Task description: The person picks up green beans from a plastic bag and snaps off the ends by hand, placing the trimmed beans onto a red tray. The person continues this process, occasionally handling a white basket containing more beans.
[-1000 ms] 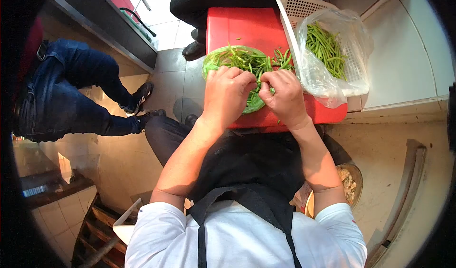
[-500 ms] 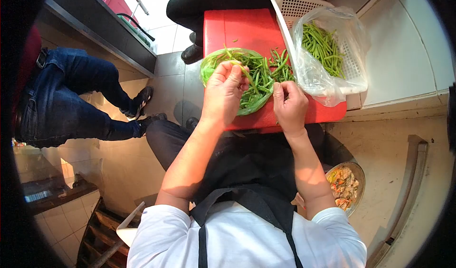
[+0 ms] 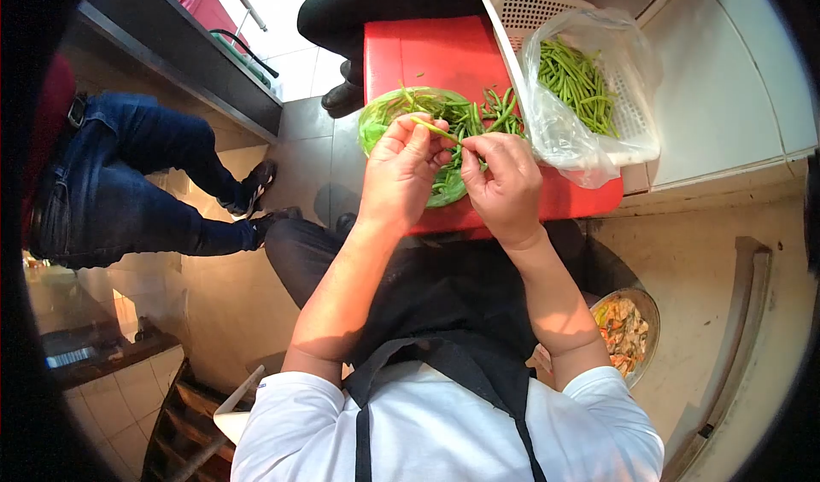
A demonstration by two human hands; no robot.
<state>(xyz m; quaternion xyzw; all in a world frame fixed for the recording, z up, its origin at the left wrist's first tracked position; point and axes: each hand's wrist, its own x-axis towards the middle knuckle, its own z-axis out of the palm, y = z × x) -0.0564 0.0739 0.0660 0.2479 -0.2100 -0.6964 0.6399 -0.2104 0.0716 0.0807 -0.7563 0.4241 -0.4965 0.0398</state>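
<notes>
A green bean [image 3: 436,129] stretches between my two hands above a green plastic bag [image 3: 373,123] of beans. My left hand [image 3: 403,168] pinches its left part, with the tip showing past the thumb. At the bean's right end, the thumb and forefinger of my right hand [image 3: 504,183] are closed on it. Loose bean pieces [image 3: 504,111] lie on the red surface [image 3: 427,51] to the right of the bag. A white perforated basket [image 3: 534,12] stands at the right, with a clear plastic bag [image 3: 547,132] of long green beans [image 3: 576,85] in it.
A person in jeans [image 3: 128,183] stands at the left. Another person's dark-clothed legs [image 3: 384,12] are beyond the red surface. A round bowl of food scraps [image 3: 623,333] sits low at the right. A dark counter [image 3: 205,64] runs along the upper left.
My right hand has moved left and up to the bean, and its fingers now meet the bean's right end. My left hand has stayed nearly in place, still holding the bean.
</notes>
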